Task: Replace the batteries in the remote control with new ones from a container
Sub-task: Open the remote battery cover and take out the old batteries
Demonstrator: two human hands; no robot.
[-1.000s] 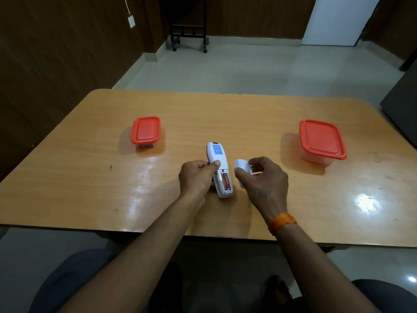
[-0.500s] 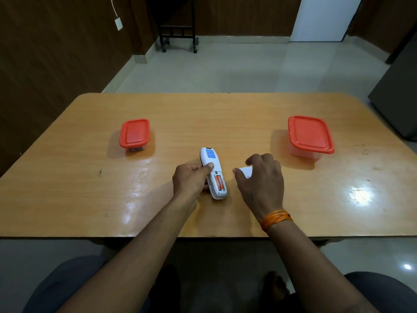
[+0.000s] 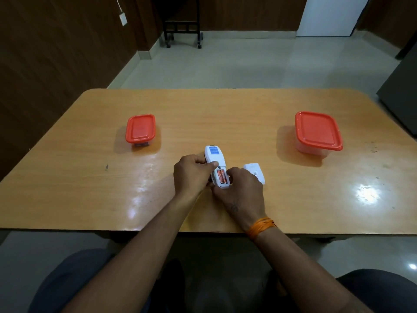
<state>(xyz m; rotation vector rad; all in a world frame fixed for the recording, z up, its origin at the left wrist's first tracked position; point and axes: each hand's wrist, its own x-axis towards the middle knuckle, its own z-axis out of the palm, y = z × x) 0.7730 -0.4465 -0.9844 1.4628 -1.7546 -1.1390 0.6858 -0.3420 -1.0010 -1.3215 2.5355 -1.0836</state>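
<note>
A white remote control (image 3: 215, 157) lies face down at the table's middle, its battery bay open with two orange batteries (image 3: 222, 176) showing. My left hand (image 3: 191, 175) grips the remote's left side, thumb across its back. My right hand (image 3: 241, 188) curls round the remote's near end, fingertips at the batteries. The white battery cover (image 3: 255, 172) lies on the table just right of my right hand. A small container with a red lid (image 3: 140, 128) stands at the left, a larger one with a red lid (image 3: 317, 132) at the right.
The wooden table (image 3: 90, 177) reaches from the near edge to the far edge at mid-frame. A dark cabinet (image 3: 404, 100) stands off the right side. A black wheeled stand (image 3: 182, 26) is by the far wall.
My right hand has set the battery cover down on the table to the right and come back to the remote's near end. My left hand keeps its grip on the remote.
</note>
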